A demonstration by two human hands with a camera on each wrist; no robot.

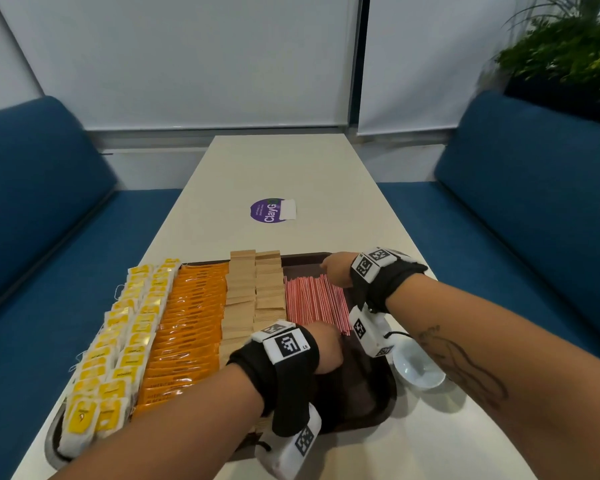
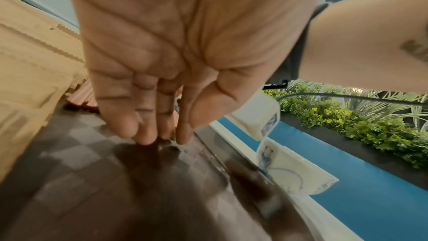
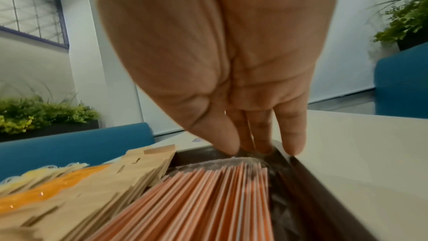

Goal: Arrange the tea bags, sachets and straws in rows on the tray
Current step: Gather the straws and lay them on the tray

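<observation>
A dark brown tray [image 1: 361, 393] carries rows side by side: yellow tea bags [image 1: 118, 341], orange sachets [image 1: 187, 327], tan paper sachets [image 1: 253, 296] and red-and-white striped straws [image 1: 314, 303]. My left hand [image 1: 328, 348] stands at the near ends of the straws, its straight fingers [image 2: 157, 125] pointing down onto the tray floor [image 2: 92, 180]. My right hand [image 1: 335, 271] is at the far ends, its straight fingers [image 3: 259, 140] pointing down between the straws [image 3: 197, 199] and the tray rim [image 3: 308, 190]. Neither hand holds anything.
A small white bowl [image 1: 418, 368] sits on the table just right of the tray, under my right forearm. A purple round sticker [image 1: 267, 210] lies further up the white table [image 1: 291, 168]. Blue benches [image 1: 534, 237] flank both sides, and a planter [image 1: 568, 57] stands at the back right.
</observation>
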